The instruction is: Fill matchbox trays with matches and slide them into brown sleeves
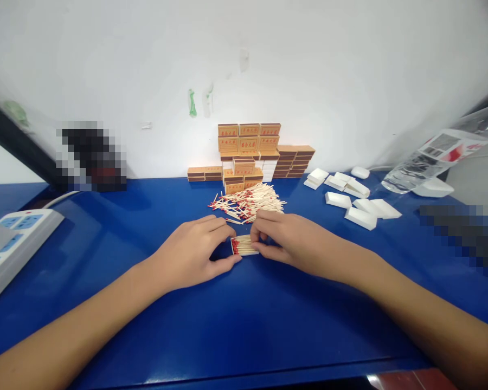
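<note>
A small white matchbox tray (246, 253) lies on the blue table, filled with red-headed matches (244, 245). My left hand (197, 246) grips the tray's left end between thumb and fingers, by the match heads. At the opposite end, my right hand (282, 235) has its thumb and curled fingers closed at the matches' plain ends; its fingertips partly cover them. Just behind the tray is a loose heap of matches (254, 200), partly hidden by my right hand.
Stacked matchboxes (249, 143) stand against the wall behind the heap. Several white trays (361, 218) lie to the right, near a tilted plastic bottle (427, 157). A power strip (28, 238) sits at the left on the blue table (236, 325). Two areas are pixelated.
</note>
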Demonstrator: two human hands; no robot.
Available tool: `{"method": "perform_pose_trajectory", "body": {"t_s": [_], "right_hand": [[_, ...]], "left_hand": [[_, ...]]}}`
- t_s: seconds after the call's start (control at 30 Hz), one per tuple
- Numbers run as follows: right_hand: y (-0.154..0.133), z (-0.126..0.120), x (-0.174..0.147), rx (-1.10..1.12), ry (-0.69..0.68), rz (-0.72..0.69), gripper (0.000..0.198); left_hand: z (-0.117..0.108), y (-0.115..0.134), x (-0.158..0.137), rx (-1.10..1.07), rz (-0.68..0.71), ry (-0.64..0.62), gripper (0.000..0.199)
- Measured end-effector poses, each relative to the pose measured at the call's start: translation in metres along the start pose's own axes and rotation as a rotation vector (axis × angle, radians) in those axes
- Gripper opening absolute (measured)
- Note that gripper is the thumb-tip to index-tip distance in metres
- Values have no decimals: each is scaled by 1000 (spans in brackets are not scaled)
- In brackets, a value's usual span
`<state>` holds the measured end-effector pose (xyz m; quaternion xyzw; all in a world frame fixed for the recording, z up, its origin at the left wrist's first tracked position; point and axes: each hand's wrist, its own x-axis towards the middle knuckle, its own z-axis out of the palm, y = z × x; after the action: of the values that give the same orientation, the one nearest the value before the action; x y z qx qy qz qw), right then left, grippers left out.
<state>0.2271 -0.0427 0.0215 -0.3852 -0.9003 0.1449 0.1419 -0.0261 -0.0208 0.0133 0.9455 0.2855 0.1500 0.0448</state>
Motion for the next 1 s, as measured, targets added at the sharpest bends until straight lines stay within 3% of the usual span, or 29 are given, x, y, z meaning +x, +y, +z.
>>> {"method": "perform_pose_trajectory", "body": {"t_s": [0.3, 0.8, 0.9, 1.0], "right_hand": [[-1, 4, 1, -238, 90, 1, 10], [-4, 4, 3, -145, 96, -101, 23], [15, -22, -3, -127, 163, -16, 22], [58, -63, -24, -225, 192, 294, 16]], "left_hand": [[1, 0, 0, 1, -7, 5, 24], [1, 0, -1, -5, 35, 46, 22], [2, -1, -2, -8, 9, 28, 23], [3, -1, -2, -4, -4, 16, 27]]}}
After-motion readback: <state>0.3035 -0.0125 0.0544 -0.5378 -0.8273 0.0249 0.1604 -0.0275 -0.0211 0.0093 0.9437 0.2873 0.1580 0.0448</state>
